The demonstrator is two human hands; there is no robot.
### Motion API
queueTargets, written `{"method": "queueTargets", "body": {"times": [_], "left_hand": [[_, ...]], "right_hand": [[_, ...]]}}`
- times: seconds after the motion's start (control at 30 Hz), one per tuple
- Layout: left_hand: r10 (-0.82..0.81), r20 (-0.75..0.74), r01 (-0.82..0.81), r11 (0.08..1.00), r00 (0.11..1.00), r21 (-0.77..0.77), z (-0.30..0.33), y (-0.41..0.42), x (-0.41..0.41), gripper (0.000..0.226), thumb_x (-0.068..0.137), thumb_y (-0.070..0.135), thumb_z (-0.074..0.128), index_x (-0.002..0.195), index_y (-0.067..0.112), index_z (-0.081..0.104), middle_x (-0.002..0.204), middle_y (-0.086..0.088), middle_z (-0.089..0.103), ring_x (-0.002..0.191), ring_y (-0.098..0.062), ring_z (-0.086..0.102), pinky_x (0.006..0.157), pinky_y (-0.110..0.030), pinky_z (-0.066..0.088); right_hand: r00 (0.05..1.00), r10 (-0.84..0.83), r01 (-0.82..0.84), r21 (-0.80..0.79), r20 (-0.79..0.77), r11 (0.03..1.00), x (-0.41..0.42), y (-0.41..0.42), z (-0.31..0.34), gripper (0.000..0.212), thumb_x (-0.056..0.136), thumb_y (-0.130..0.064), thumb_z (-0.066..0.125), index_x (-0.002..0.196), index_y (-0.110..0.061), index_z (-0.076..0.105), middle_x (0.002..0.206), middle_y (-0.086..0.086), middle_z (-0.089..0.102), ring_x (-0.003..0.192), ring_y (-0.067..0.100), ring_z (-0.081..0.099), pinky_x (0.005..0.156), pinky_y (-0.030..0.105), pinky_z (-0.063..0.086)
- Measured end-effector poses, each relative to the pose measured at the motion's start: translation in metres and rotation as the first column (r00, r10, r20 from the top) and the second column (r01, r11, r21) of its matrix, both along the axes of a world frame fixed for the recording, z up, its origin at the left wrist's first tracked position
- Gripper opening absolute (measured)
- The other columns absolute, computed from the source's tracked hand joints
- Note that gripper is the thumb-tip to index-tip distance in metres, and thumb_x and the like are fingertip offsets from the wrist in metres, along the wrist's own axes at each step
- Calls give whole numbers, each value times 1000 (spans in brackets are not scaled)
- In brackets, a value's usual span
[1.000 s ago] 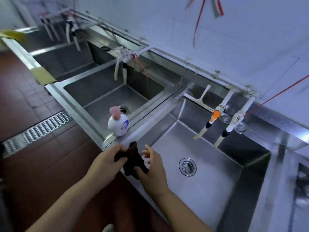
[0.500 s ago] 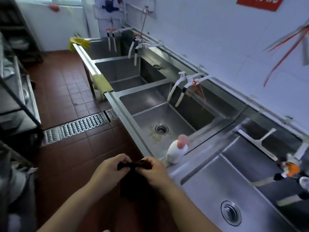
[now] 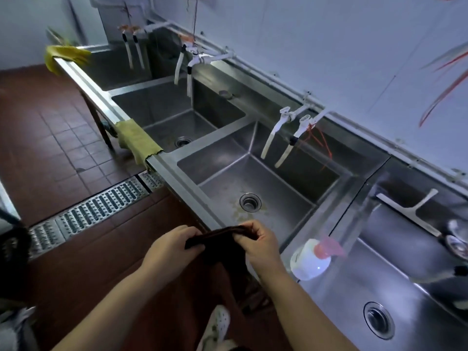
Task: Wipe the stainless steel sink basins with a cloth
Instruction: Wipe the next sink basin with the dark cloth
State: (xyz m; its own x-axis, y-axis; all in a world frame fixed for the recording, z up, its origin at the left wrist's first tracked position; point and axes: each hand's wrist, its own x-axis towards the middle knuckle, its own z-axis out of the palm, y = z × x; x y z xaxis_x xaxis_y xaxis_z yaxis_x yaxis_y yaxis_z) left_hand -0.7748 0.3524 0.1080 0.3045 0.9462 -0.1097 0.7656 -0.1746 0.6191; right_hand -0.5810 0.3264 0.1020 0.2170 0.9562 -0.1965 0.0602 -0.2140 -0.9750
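Now stretched flat between left hand (image 3: 170, 245) and right hand (image 3: 258, 243), both pinching the dark cloth (image 3: 222, 245) over the front rim of the sink basin (image 3: 228, 158); loose grip risks dropping it to the floor (image 3: 63, 138), or elbowing the soap bottle (image 3: 310, 259).

The cloth (image 3: 222, 245) was dark, nearly black, bunched and stretched between two hands just in front of the sink's front rim, its lower part hanging down. The stainless steel sink basins (image 3: 255, 183) ran in a row along the wall, each with a round drain; the nearest middle basin showed yellowish staining around its drain (image 3: 250, 202).
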Motion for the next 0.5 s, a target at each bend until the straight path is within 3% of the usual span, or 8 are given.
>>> {"method": "queueTargets", "body": {"times": [0.13,0.23,0.37,0.5], "left_hand": [[-22,35,21,1000,999,22,-4,59,9,7,85,31,63,93,31,63,88,16,59,82,-4,56,66,-23,40],[-35,-20,36,998,999,58,-3,115,12,7,87,30,62,93,29,63,87,17,59,83,-5,56,66,-23,38],[9,-62,-4,996,998,89,4,196,13,5,86,25,63,90,27,62,87,13,60,81,-10,57,65,-26,41],[-8,-64,16,993,998,120,0,257,22,7,85,23,66,90,27,65,87,11,55,75,-13,56,58,-25,34]], "right_hand": [[993,-119,119,35,-8,992,5,55,-9,21,82,-2,68,73,-21,68,68,-6,69,66,5,64,59,16,49],[982,-186,185,61,20,981,3,108,-16,21,81,-3,67,71,-22,66,68,-4,67,68,10,63,60,20,51],[967,-210,202,73,141,977,-1,180,-26,15,80,-5,67,76,-19,68,80,2,68,81,19,63,73,31,53],[964,-210,205,48,164,978,6,236,-35,21,79,-2,67,81,-23,68,83,1,68,81,16,63,75,29,53]]}}
